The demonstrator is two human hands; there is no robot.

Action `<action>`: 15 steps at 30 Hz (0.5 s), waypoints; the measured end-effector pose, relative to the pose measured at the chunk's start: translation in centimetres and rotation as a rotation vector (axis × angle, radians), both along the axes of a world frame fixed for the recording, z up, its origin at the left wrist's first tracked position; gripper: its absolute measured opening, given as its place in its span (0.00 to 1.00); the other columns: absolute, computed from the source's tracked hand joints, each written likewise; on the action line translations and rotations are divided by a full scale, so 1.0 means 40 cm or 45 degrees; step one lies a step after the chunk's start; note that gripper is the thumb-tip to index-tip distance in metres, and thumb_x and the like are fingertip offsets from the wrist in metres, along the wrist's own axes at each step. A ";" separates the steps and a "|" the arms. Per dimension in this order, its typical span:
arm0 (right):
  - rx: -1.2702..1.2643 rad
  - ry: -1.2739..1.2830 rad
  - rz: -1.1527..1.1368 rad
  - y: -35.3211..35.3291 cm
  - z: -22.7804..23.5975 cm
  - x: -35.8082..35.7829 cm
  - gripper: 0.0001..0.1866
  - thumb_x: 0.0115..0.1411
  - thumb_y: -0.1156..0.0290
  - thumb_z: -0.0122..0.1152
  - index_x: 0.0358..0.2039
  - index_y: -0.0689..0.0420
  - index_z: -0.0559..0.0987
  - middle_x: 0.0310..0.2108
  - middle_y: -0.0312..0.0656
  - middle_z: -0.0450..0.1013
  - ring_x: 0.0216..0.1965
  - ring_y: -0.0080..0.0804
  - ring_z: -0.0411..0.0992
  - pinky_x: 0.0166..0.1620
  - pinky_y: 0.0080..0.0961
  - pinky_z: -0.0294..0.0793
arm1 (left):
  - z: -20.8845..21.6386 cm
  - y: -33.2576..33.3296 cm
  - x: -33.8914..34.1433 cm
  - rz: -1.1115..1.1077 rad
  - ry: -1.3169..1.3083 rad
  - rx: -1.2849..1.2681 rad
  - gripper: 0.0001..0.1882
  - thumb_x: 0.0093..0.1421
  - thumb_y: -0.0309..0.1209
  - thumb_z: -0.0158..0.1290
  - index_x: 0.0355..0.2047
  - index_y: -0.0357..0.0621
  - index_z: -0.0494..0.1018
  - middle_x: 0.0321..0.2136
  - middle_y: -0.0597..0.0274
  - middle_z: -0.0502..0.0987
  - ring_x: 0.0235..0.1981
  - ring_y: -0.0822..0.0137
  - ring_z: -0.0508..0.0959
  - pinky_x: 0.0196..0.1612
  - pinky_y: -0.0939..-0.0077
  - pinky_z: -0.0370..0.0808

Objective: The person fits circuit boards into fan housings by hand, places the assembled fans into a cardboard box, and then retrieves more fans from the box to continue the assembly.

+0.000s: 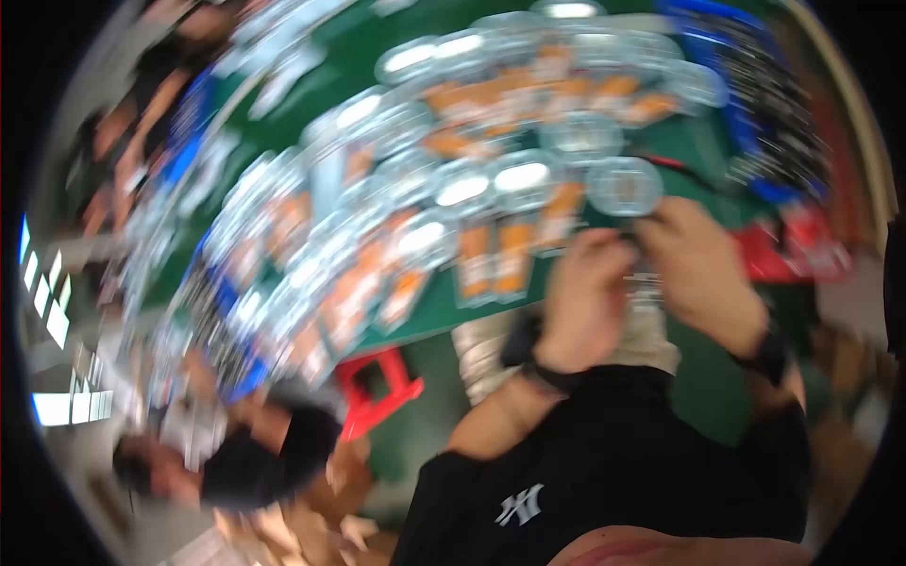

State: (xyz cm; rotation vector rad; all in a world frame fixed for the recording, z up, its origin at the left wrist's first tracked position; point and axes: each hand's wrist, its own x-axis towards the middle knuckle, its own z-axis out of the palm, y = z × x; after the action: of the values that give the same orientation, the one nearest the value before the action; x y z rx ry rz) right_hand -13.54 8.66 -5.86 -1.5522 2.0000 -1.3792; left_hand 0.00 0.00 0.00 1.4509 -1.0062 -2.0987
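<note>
My left hand (593, 297) and my right hand (703, 274) meet at the table's near edge, above my lap. The fingers of both are curled inward and closed. Whatever they hold is hidden and smeared by motion; a small dark and greyish patch shows between them. Just beyond the fingertips lies a round clear disc-shaped piece (623, 187) with a pale middle. Farther off, a tool with red and black handles (675, 168) rests on the green tabletop (425, 330).
Rows of round clear pieces (462, 187) with orange-and-white strips (514, 255) cover the table. Blue bins (703, 28) of small dark metallic parts stand right and left. Red plastic stools (382, 387) flank me. A person in black (255, 462) sits at my left; other people are farther back.
</note>
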 end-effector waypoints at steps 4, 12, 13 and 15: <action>0.203 0.064 -0.169 0.058 -0.004 -0.015 0.18 0.58 0.80 0.56 0.50 0.65 0.79 0.50 0.53 0.74 0.50 0.54 0.75 0.49 0.41 0.77 | -0.003 -0.003 -0.044 -0.233 0.123 0.265 0.17 0.63 0.25 0.58 0.50 0.49 0.67 0.38 0.68 0.75 0.35 0.73 0.76 0.35 0.76 0.73; 0.429 0.766 -0.159 0.200 0.044 -0.239 0.19 0.56 0.81 0.58 0.50 0.64 0.78 0.52 0.52 0.73 0.51 0.56 0.74 0.52 0.39 0.76 | -0.188 0.145 -0.249 -0.122 0.727 0.567 0.13 0.64 0.24 0.57 0.47 0.50 0.69 0.38 0.69 0.76 0.35 0.74 0.76 0.34 0.78 0.72; 0.424 0.785 -0.120 0.184 0.056 -0.226 0.17 0.55 0.80 0.58 0.46 0.63 0.78 0.48 0.52 0.74 0.47 0.55 0.75 0.48 0.41 0.77 | -0.213 0.145 -0.233 -0.105 0.774 0.551 0.13 0.64 0.23 0.57 0.47 0.49 0.69 0.38 0.69 0.77 0.35 0.74 0.76 0.34 0.78 0.72; 0.411 0.792 -0.073 0.129 0.066 -0.213 0.13 0.52 0.79 0.60 0.41 0.61 0.78 0.43 0.49 0.74 0.42 0.52 0.75 0.43 0.42 0.77 | -0.226 0.124 -0.215 -0.084 0.799 0.521 0.14 0.63 0.22 0.57 0.46 0.48 0.69 0.38 0.68 0.78 0.35 0.74 0.77 0.34 0.78 0.72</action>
State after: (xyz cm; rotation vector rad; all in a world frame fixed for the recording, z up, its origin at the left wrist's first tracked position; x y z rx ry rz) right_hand -22.07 13.84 -3.23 -1.9257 2.4620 -0.5643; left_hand -8.61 4.97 -9.05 0.7983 -0.3996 -2.6608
